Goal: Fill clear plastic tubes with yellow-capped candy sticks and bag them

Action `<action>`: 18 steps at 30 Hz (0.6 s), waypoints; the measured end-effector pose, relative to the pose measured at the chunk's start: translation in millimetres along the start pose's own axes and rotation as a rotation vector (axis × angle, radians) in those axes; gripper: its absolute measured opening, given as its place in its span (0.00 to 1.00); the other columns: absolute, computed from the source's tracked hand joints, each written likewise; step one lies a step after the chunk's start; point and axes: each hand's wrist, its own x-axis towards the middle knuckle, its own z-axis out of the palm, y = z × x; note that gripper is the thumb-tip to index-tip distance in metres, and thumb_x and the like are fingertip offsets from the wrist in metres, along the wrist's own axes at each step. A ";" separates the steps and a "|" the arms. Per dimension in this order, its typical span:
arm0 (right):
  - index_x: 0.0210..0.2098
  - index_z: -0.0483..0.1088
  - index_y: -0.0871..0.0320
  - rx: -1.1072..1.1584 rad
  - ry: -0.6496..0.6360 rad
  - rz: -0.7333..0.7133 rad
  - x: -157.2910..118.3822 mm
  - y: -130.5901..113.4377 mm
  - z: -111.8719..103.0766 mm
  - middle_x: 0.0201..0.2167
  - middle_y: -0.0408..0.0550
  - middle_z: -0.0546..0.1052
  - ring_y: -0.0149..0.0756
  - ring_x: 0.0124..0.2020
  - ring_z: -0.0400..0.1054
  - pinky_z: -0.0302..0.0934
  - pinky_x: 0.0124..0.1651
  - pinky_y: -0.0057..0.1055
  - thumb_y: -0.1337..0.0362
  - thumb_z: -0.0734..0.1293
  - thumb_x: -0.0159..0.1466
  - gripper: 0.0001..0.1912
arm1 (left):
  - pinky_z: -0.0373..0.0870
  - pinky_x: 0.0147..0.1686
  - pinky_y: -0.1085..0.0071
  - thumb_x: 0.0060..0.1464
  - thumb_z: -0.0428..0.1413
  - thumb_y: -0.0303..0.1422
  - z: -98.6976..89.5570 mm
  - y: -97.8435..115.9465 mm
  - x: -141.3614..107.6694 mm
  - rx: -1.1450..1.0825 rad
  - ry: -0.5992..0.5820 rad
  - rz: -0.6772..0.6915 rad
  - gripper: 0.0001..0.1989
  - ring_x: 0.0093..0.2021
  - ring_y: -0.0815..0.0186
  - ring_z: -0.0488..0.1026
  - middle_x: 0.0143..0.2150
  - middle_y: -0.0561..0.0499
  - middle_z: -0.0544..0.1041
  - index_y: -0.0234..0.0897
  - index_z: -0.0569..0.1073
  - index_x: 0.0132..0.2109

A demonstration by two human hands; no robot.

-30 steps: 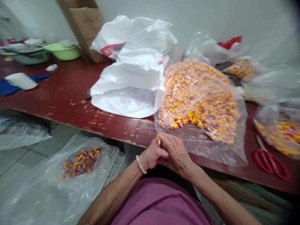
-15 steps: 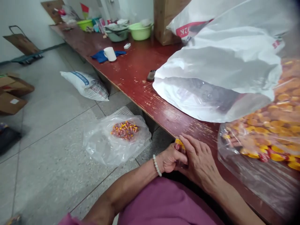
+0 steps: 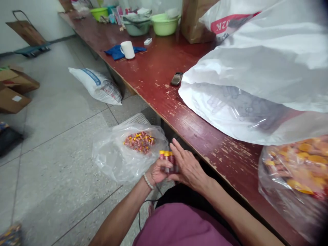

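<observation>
A small bunch of red tubes with yellow caps (image 3: 167, 161) stands upright between my hands, just off the table's edge. My left hand (image 3: 158, 172) cups it from below, with a white bead bracelet (image 3: 148, 181) on the wrist. My right hand (image 3: 188, 167) presses its spread fingers against the bunch from the other side. Below and to the left, a clear plastic bag (image 3: 115, 159) lies on a white crate, holding a heap of the same red and yellow pieces (image 3: 139, 142). A large clear bag of yellow and red pieces (image 3: 294, 174) lies on the table at the right.
A large white sack (image 3: 246, 78) lies open on the red wooden table (image 3: 194, 119), beside a phone (image 3: 176, 79). Farther along stand a white mug (image 3: 127, 50) on blue cloth and green basins (image 3: 164, 24). A filled white sack (image 3: 96, 85) and cardboard boxes (image 3: 15, 89) lie on the floor.
The view has swung further left and away from the table. The bunch of red tubes now shows more clearly, and my hands have opened slightly around it.
</observation>
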 end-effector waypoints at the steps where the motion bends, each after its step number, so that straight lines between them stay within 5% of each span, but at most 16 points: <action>1: 0.65 0.41 0.63 -0.002 -0.004 0.001 5.5 -2.2 -1.9 0.65 0.70 0.47 0.60 0.58 0.57 0.60 0.52 0.52 0.47 0.74 0.46 0.59 | 0.71 0.39 0.60 0.38 0.54 0.27 -15.4 2.0 3.0 -0.049 0.004 -0.009 0.06 0.34 0.60 0.74 0.30 0.49 0.76 0.35 0.72 0.29; 4: 0.65 0.43 0.63 0.004 0.021 -0.003 14.0 -0.7 -17.5 0.66 0.68 0.41 0.58 0.62 0.50 0.57 0.55 0.52 0.53 0.72 0.52 0.50 | 0.71 0.43 0.57 0.43 0.53 0.24 -71.0 9.0 22.2 -0.158 0.116 -0.046 0.12 0.40 0.58 0.75 0.36 0.47 0.77 0.33 0.72 0.38; 6: 0.64 0.46 0.62 0.025 0.071 -0.008 15.3 9.0 -34.3 0.66 0.65 0.45 0.50 0.64 0.48 0.56 0.58 0.47 0.62 0.67 0.58 0.39 | 0.72 0.41 0.60 0.42 0.53 0.20 -109.5 13.9 42.8 -0.254 0.463 -0.088 0.11 0.39 0.59 0.75 0.35 0.47 0.78 0.32 0.71 0.36; 9: 0.60 0.54 0.58 0.049 0.212 0.057 14.8 40.0 -62.7 0.63 0.60 0.55 0.43 0.62 0.52 0.57 0.58 0.43 0.68 0.62 0.61 0.28 | 0.71 0.38 0.65 0.44 0.50 0.19 -154.1 20.8 69.3 -0.239 0.593 -0.155 0.08 0.35 0.62 0.74 0.28 0.51 0.75 0.34 0.68 0.30; 12: 0.54 0.61 0.57 -0.054 0.303 0.238 12.5 90.1 -88.5 0.57 0.58 0.63 0.45 0.57 0.59 0.59 0.55 0.46 0.66 0.62 0.61 0.22 | 0.70 0.35 0.64 0.46 0.49 0.21 -176.3 25.4 77.2 -0.197 0.686 -0.200 0.07 0.28 0.64 0.70 0.21 0.55 0.69 0.37 0.63 0.26; 18: 0.52 0.64 0.68 -0.310 0.294 0.780 4.9 188.5 -126.3 0.54 0.64 0.65 0.50 0.55 0.60 0.54 0.56 0.45 0.69 0.58 0.61 0.20 | 0.68 0.32 0.55 0.46 0.52 0.30 -185.2 27.2 71.0 -0.017 0.700 -0.180 0.05 0.25 0.61 0.67 0.20 0.54 0.64 0.38 0.62 0.25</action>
